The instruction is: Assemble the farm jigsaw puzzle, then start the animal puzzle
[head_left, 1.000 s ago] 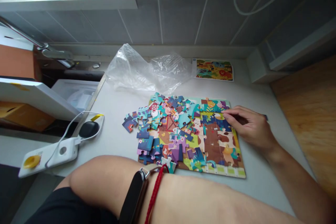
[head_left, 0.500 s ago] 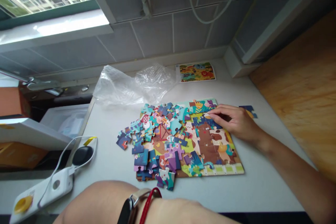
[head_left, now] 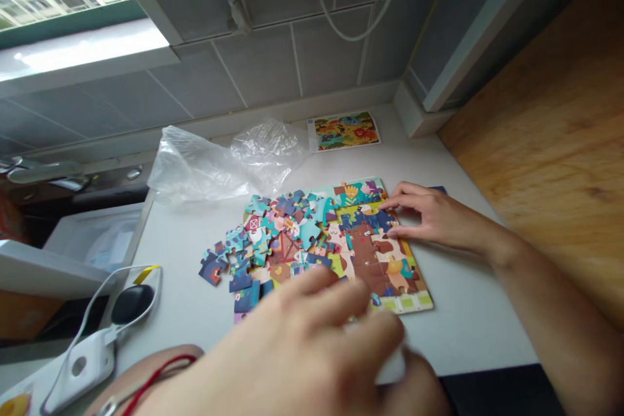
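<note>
A partly assembled jigsaw puzzle [head_left: 363, 253] lies on a board, showing a brown bear and other animals on its right half. My right hand [head_left: 422, 214] is at the board's upper right edge, thumb and fingertips apart, touching the puzzle beside a dark blue area. Loose puzzle pieces [head_left: 253, 240] are heaped over the board's left half, some spilling onto the table. My left hand [head_left: 312, 344] is blurred and close to the camera, above the board's lower part, its fingers bent downward. It hides the lower left pieces, and its fingertips do not show clearly.
Behind the board lie a crumpled clear plastic bag [head_left: 205, 166] and a printed picture card [head_left: 345, 130]. At left are a white power strip [head_left: 88, 364] with a cable and a round black object [head_left: 132, 303]. A dark blue piece [head_left: 439, 189] lies partly behind my right hand.
My left hand has risen into view over the lower part of the puzzle. The fingers and thumb of my right hand have spread apart at the board's edge. The view has shifted right.
</note>
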The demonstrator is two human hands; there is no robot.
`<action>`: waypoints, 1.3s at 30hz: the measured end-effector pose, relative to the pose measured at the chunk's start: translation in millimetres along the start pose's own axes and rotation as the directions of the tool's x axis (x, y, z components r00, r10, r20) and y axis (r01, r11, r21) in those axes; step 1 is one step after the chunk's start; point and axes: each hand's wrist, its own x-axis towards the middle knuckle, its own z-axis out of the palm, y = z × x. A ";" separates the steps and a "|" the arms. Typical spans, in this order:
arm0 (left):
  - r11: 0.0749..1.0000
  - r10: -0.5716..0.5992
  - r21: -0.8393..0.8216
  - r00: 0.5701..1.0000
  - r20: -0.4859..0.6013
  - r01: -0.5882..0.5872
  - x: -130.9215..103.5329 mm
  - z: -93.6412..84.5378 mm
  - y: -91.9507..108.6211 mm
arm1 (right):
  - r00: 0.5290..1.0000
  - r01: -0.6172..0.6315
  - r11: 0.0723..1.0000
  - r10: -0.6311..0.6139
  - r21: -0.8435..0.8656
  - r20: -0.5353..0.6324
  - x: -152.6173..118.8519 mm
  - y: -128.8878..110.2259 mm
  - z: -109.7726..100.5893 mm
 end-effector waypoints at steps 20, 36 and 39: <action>0.785 -0.546 -0.132 0.777 0.313 0.605 53.0 15.7 -147.6 | 0.998 0.009 1.000 -0.008 0.029 -0.054 5.1 10.9 16.6; 0.715 -0.485 -0.425 0.832 0.270 0.555 29.0 -0.7 -184.8 | 1.000 0.017 1.000 -0.017 0.011 -0.016 7.7 0.3 18.3; 0.720 -0.510 -0.431 0.836 0.203 0.544 26.6 -5.4 -185.3 | 1.000 0.014 1.000 -0.014 0.003 -0.011 8.0 -0.3 17.9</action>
